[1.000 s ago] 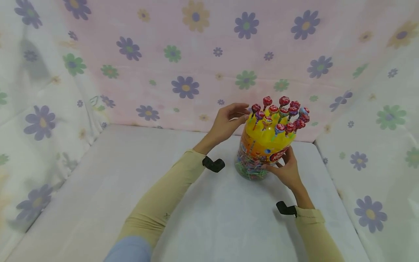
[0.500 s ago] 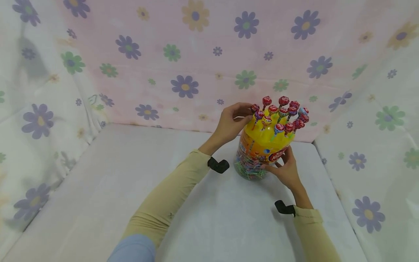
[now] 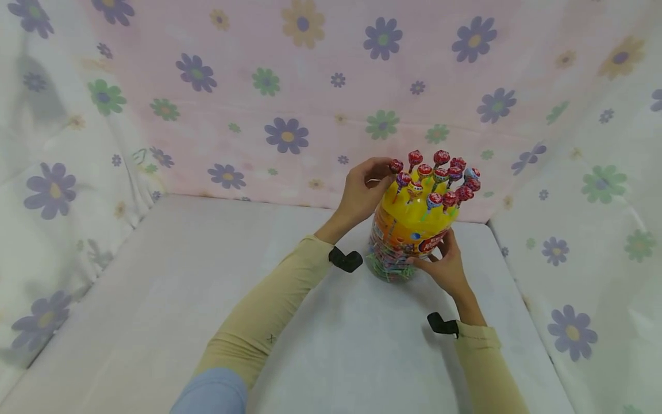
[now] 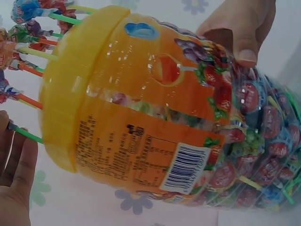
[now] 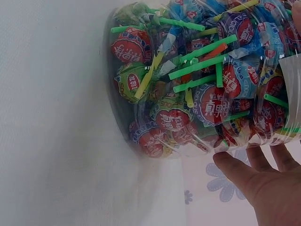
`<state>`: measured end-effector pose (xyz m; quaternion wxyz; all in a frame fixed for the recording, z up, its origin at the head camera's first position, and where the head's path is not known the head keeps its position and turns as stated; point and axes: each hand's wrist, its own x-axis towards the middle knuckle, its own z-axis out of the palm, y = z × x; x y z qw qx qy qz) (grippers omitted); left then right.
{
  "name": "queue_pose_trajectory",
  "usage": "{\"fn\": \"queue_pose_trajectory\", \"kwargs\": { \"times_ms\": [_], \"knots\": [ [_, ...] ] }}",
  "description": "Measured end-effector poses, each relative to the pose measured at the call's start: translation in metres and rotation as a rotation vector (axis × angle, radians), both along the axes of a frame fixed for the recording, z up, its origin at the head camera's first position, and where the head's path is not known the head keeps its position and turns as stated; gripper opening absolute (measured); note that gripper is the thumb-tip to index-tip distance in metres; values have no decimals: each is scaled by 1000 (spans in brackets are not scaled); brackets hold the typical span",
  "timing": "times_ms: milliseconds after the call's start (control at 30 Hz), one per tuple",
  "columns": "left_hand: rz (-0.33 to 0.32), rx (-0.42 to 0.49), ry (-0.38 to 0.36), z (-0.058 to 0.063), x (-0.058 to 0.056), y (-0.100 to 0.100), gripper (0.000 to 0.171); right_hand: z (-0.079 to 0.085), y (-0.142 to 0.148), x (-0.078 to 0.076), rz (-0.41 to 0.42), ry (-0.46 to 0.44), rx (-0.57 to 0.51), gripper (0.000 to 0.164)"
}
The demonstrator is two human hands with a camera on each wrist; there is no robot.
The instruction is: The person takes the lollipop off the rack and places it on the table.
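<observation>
Head view: a candy jar stands upright on a white table, right of centre, with upright lollipops ringing its yellow lid. The right hand grips the jar low down, seemingly to steady it, while the left hand pinches one lollipop at the lid's left edge. Left wrist view: that lollipop's green stick reaches the lid; whether it is seated cannot be told. Right wrist view: the right fingers support the clear lower wall.
</observation>
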<state>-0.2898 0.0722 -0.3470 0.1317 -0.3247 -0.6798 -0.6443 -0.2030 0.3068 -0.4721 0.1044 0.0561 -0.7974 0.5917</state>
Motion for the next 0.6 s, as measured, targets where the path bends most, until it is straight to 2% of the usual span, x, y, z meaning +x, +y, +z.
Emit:
{"fn": "queue_pose_trajectory", "kwargs": {
  "times_ms": [133,300,400,600],
  "knots": [
    [2,43,16,6,-1,0,28,1,0,1,2,-3,4,96],
    [-33,112,-22,10,-1,-8,29,1,-1,-1,0,-1,15,95],
    [-58,126,-68,7,0,-14,30,0,0,-1,-7,1,19,96],
    [-89,113,-176,-6,3,-31,33,-2,1,2,-17,-12,18,97]
  ]
}}
